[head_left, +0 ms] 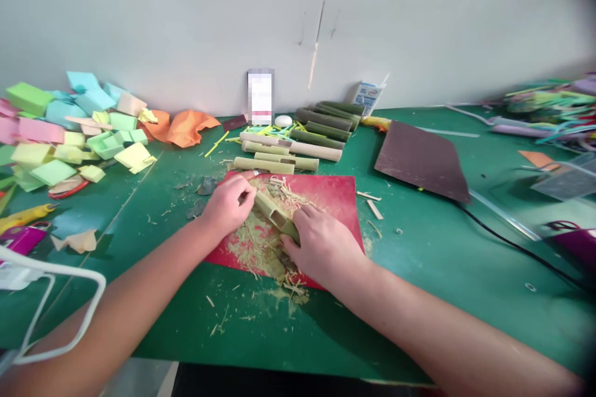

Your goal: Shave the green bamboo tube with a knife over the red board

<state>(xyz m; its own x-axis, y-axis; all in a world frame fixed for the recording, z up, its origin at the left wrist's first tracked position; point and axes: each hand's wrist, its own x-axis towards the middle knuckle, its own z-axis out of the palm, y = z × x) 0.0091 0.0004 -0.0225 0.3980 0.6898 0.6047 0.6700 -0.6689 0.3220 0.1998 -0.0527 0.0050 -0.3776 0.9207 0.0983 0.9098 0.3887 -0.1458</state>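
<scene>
A pale green bamboo tube [266, 206] with a rectangular notch cut in its side lies at a slant over a red sheet [338, 192]. At its far left end my left hand [231, 200] is closed, the fingers curled against the tube; a small white bit shows near the index finger. My right hand [323, 239] wraps round the near right end, thumb along the lower side, hiding that end. Fine bamboo dust and shavings [251, 248] cover much of the sheet around the tube. Dark grey scraps [207, 185] lie beside my left wrist.
Several bamboo tubes [274, 165] lie in rows behind the sheet. A phone [261, 96] leans on the wall. Folded coloured papers [56, 136] are heaped at left, with a white wire frame [100, 298] near my left forearm. A dark brown sheet [421, 161] and a cable [516, 245] lie at right.
</scene>
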